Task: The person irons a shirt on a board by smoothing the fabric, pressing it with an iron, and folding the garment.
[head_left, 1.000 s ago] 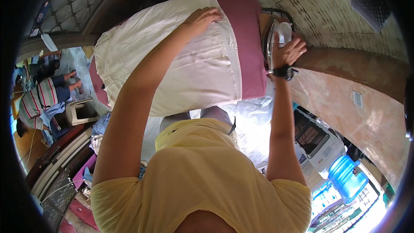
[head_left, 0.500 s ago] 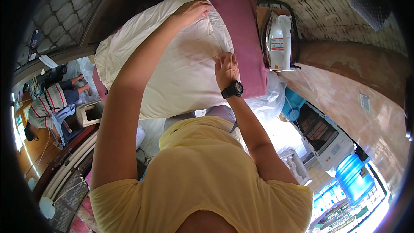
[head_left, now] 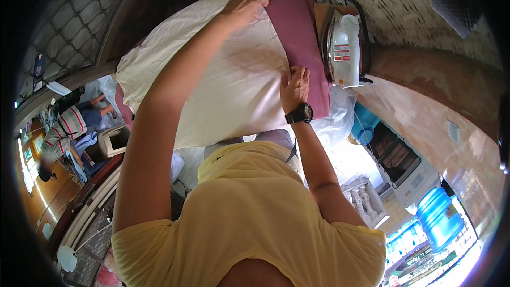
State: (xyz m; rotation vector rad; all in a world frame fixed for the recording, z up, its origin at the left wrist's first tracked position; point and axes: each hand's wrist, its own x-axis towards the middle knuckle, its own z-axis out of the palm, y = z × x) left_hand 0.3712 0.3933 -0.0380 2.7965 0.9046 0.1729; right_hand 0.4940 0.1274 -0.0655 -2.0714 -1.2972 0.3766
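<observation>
Cream cloth (head_left: 234,79) looks light, soft. I'd hold its edge by my half-curled left hand (head_left: 246,6) and right hand (head_left: 295,88), whose grip I can't tell.

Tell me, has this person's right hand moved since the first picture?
Yes: judged against the white iron, the right hand has moved left, away from it, to the right edge of the cream cloth.

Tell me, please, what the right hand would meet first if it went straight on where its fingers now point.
The right hand would probably meet the flat maroon fabric surface beyond the edge of the wrinkled cream cloth; depth is unclear, so it might pass above.
</observation>
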